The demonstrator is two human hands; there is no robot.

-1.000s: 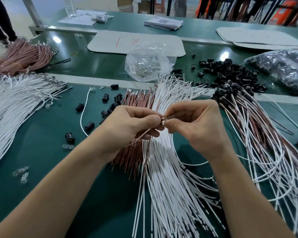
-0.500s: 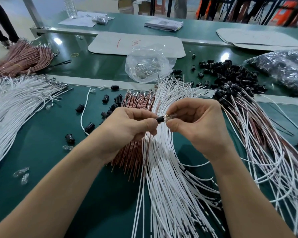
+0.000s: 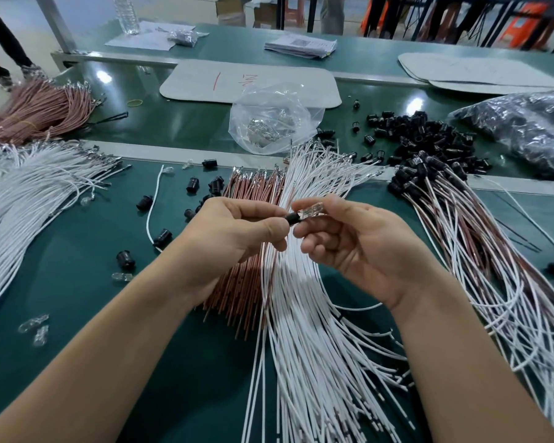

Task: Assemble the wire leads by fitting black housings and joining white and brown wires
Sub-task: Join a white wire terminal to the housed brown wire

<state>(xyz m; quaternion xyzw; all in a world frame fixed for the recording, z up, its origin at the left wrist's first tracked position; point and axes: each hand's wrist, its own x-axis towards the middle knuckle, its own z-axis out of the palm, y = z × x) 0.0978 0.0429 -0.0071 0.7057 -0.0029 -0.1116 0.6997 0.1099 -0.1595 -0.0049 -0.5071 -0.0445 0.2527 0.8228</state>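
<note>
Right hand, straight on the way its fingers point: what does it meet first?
The black housing pinched in the left hand. The right hand pinches a clear part whose tip is at the housing's mouth, touching or nearly so; depth is unclear. Behind it come the left hand's fingers.

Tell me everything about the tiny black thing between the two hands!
The black housing is a small, dark, tube-shaped piece that looks like plastic. It is held in the air, roughly level, above the white wires. The left hand pinches its left end between thumb and forefinger, hiding most of it. A clear piece, glassy-looking, sticks out of its right end and is pinched by the right hand. Whether wires enter its back cannot be seen.
</note>
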